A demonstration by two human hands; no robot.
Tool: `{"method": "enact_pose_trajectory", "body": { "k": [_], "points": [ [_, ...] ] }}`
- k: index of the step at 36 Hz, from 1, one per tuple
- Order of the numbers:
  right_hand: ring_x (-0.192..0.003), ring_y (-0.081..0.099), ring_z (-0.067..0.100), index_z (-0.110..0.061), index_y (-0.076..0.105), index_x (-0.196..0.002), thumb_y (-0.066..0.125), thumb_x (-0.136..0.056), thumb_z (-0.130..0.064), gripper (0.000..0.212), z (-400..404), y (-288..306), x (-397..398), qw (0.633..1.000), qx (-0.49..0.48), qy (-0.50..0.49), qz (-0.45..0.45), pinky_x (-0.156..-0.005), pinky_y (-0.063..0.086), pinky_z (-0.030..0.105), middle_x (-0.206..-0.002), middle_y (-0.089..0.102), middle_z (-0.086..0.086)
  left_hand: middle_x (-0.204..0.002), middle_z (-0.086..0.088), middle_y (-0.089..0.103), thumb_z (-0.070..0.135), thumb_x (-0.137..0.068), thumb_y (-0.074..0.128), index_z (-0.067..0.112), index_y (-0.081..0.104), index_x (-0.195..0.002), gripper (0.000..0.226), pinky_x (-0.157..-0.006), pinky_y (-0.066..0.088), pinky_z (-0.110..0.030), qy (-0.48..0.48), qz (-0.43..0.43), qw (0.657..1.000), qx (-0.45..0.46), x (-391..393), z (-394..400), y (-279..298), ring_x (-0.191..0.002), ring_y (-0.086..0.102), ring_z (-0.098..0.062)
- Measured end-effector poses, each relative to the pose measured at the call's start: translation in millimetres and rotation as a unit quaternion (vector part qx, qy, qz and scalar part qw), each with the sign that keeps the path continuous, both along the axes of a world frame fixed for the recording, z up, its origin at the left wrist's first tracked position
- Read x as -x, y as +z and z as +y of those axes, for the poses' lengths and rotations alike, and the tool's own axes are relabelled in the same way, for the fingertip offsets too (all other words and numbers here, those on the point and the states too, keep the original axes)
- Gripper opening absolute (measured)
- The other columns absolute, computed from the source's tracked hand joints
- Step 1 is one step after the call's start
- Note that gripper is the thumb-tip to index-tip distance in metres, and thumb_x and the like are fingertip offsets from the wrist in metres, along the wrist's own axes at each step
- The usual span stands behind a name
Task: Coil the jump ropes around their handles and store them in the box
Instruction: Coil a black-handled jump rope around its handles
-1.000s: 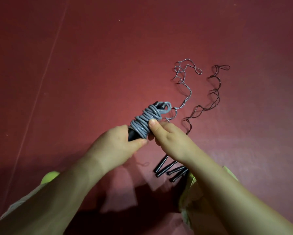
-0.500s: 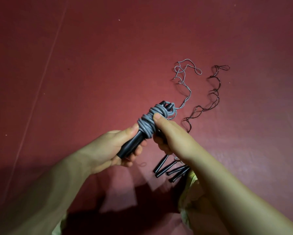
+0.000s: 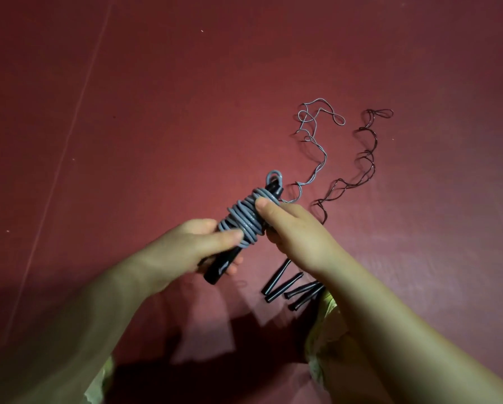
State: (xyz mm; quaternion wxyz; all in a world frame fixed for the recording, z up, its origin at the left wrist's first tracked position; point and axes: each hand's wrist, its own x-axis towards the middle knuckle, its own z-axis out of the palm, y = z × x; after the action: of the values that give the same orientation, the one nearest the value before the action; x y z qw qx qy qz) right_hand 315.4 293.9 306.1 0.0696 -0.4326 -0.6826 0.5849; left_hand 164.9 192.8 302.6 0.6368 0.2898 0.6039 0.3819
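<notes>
Floor: I see a dark red floor (image 3: 163,118) filling the view, with a pale straight line (image 3: 69,141) running diagonally up its left side.
Left hand: my left hand (image 3: 186,249) wraps the lower part of the black handles (image 3: 219,268), fingers curled under them, thumb lying across the lowest grey turns.
Right hand: my right hand (image 3: 300,231) closes on the upper part of the bundle, thumb tip pressed on the top coils, the other fingers curled behind where I cannot see them.
Coiled jump rope: the grey jump rope (image 3: 244,220) is wound in many turns around its paired handles, held tilted above the middle of the floor; a small grey loop (image 3: 273,177) pokes out at the upper end beside the handle tips.
Loose grey rope: a second grey rope (image 3: 317,147) lies in wavy kinks on the floor, running from just behind the bundle toward the far right.
Loose dark rope: a dark rope (image 3: 367,158) snakes alongside it, further right, apart from it.
Spare handles: four black handles (image 3: 288,287) lie fanned on the floor near the bottom edge, partly under my right wrist.
Clothing: pale yellow-green fabric (image 3: 323,339) shows below both forearms.
</notes>
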Motion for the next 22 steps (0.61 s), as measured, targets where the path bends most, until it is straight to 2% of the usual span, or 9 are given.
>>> {"method": "enact_pose_trajectory", "body": {
  "k": [2, 5, 8, 10, 13, 16, 18, 20, 22],
  "points": [
    [-0.045, 0.030, 0.001, -0.022, 0.047, -0.059, 0.045, -0.078, -0.062, 0.044, 0, 0, -1, 1.000, 0.008, 0.011, 0.029, -0.053, 0.023, 0.026, -0.046, 0.037, -0.017, -0.077, -0.015, 0.069, 0.058, -0.074, 0.055, 0.008, 0.065, -0.092, 0.054, -0.057, 0.051, -0.029, -0.008, -0.145, 0.987, 0.072, 2, -1, 5, -0.061, 0.066, -0.023],
    [-0.040, 0.025, 0.000, -0.023, 0.037, -0.061, 0.042, -0.085, -0.044, 0.033, -3, 6, -3, 0.994, 0.055, 0.029, 0.092, -0.044, 0.022, 0.018, -0.045, 0.032, -0.014, -0.066, -0.013, 0.058, 0.075, -0.074, 0.040, 0.000, 0.068, -0.094, 0.083, -0.059, 0.039, -0.033, -0.062, -0.263, 0.955, 0.125, 9, -4, 4, -0.053, 0.054, -0.025],
    [-0.041, 0.023, 0.001, -0.020, 0.036, -0.064, 0.040, -0.086, -0.040, 0.030, -5, 12, -1, 0.987, 0.099, 0.042, 0.121, -0.040, 0.018, 0.015, -0.049, 0.031, -0.014, -0.061, -0.005, 0.047, 0.073, -0.067, 0.043, 0.005, 0.070, -0.091, 0.077, -0.057, 0.031, -0.032, -0.095, -0.310, 0.938, 0.124, 10, -5, 1, -0.049, 0.044, -0.019],
    [-0.047, 0.022, 0.008, -0.020, 0.041, -0.069, 0.041, -0.086, -0.048, 0.033, -4, 13, -1, 0.988, 0.113, 0.050, 0.088, -0.045, 0.014, 0.024, -0.060, 0.033, -0.001, -0.060, -0.003, 0.045, 0.074, -0.068, 0.046, 0.008, 0.067, -0.085, 0.072, -0.056, 0.030, -0.031, -0.084, -0.291, 0.944, 0.131, 8, -4, 1, -0.047, 0.041, -0.017],
    [-0.047, 0.027, 0.014, -0.018, 0.047, -0.072, 0.038, -0.099, -0.050, 0.043, 1, 12, -4, 0.995, 0.077, 0.064, -0.001, -0.045, 0.020, 0.027, -0.064, 0.037, 0.007, -0.058, -0.001, 0.044, 0.070, -0.076, 0.040, 0.009, 0.060, -0.082, 0.066, -0.053, 0.029, -0.028, -0.039, -0.191, 0.970, 0.147, 4, 0, 1, -0.045, 0.038, -0.014],
    [-0.041, 0.032, 0.011, -0.016, 0.055, -0.079, 0.034, -0.100, -0.048, 0.044, 3, 8, -5, 0.994, 0.053, 0.066, -0.075, -0.041, 0.027, 0.022, -0.057, 0.041, -0.002, -0.055, 0.003, 0.048, 0.071, -0.073, 0.052, 0.011, 0.059, -0.083, 0.062, -0.047, 0.028, -0.023, -0.017, 0.016, 0.994, 0.108, -2, -1, -7, -0.043, 0.038, -0.010],
    [-0.036, 0.032, 0.005, -0.017, 0.057, -0.078, 0.035, -0.098, -0.054, 0.047, 1, 5, -4, 0.991, 0.037, 0.065, -0.110, -0.041, 0.027, 0.020, -0.052, 0.040, -0.007, -0.058, 0.006, 0.050, 0.069, -0.064, 0.049, 0.013, 0.059, -0.081, 0.059, -0.050, 0.034, -0.025, -0.021, 0.138, 0.988, 0.066, -5, -3, -14, -0.048, 0.041, -0.011],
    [-0.032, 0.033, 0.001, -0.018, 0.056, -0.073, 0.036, -0.095, -0.059, 0.050, -2, 3, -1, 0.990, 0.011, 0.053, -0.129, -0.045, 0.026, 0.018, -0.049, 0.041, -0.010, -0.069, 0.006, 0.057, 0.073, -0.063, 0.044, 0.017, 0.058, -0.079, 0.060, -0.064, 0.043, -0.030, -0.035, 0.250, 0.966, 0.047, -6, -4, -20, -0.061, 0.051, -0.013],
    [-0.036, 0.036, 0.001, -0.019, 0.055, -0.071, 0.039, -0.094, -0.060, 0.049, -6, 1, 2, 0.993, 0.012, 0.022, -0.119, -0.049, 0.025, 0.020, -0.054, 0.043, -0.010, -0.086, 0.004, 0.063, 0.073, -0.071, 0.045, 0.020, 0.060, -0.089, 0.058, -0.080, 0.049, -0.033, -0.050, 0.348, 0.935, 0.042, -9, -4, -20, -0.082, 0.059, -0.017]
  ]
}}
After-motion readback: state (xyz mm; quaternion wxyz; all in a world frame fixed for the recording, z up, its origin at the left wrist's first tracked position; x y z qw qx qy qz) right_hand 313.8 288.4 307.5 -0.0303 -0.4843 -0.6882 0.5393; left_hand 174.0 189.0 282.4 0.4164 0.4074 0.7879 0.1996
